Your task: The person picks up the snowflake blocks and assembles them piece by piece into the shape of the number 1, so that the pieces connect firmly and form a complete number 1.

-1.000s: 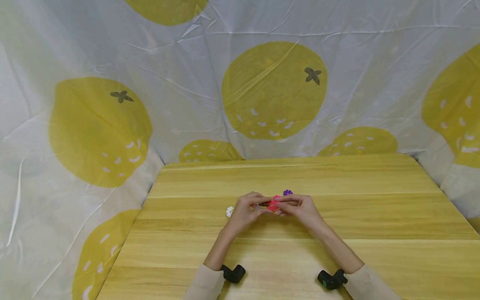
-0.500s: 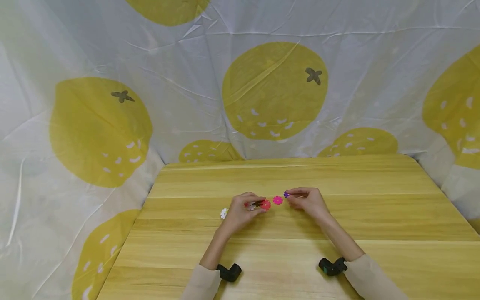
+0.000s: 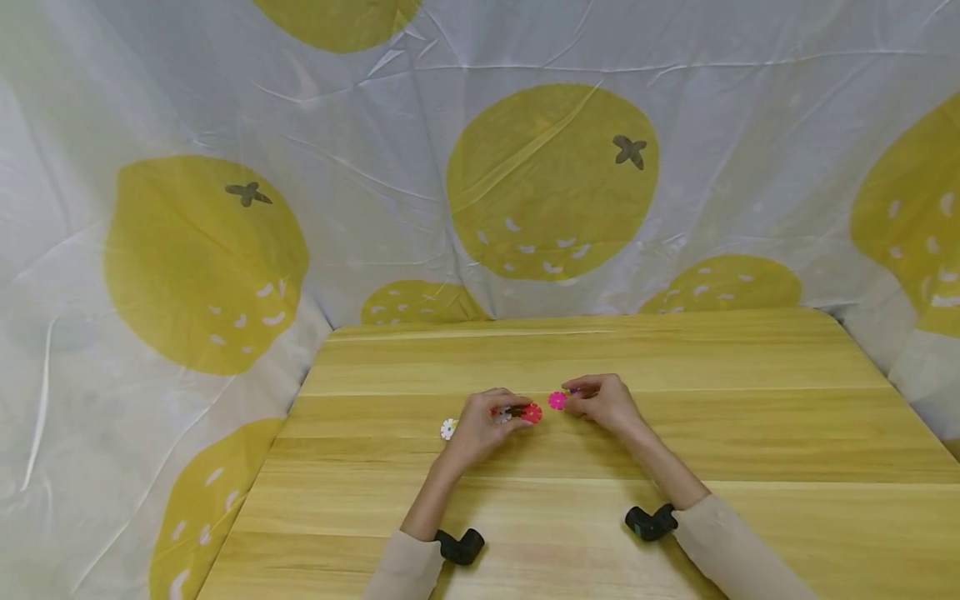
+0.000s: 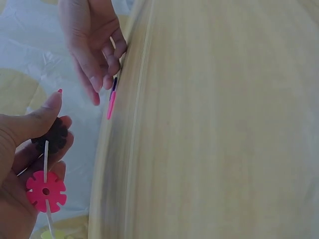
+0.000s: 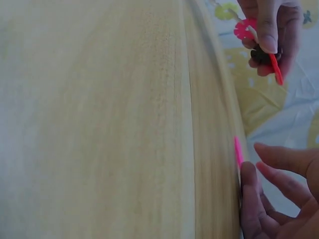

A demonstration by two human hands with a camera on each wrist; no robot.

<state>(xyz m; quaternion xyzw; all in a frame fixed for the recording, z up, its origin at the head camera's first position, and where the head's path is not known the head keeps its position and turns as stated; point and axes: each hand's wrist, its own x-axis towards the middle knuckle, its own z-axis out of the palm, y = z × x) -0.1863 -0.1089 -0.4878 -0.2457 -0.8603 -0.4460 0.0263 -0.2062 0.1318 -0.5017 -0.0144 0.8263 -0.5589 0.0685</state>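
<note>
My left hand (image 3: 480,425) pinches a chain of notched plastic snowflake discs. In the left wrist view a dark disc (image 4: 54,137) sits at the fingers, with a pinkish-red disc (image 4: 46,191) below it and a white one edge-on between them. A red disc (image 3: 532,413) sticks out at the fingertips; a white disc (image 3: 448,429) shows past the hand's other side. My right hand (image 3: 607,406) is beside a loose bright pink disc (image 3: 557,401), thumb and fingers apart in the right wrist view. A purple disc (image 3: 573,390) is mostly hidden behind its fingers.
The wooden table (image 3: 555,517) lies under both hands. Behind and to the left hangs a light cloth (image 3: 375,167) with a yellow fruit print. Black wrist cameras (image 3: 461,547) are strapped at both sleeves.
My hands have parted; the bright pink disc came to lie on the table between them. My right hand went to the purple disc, then moved slightly left toward the pink one.
</note>
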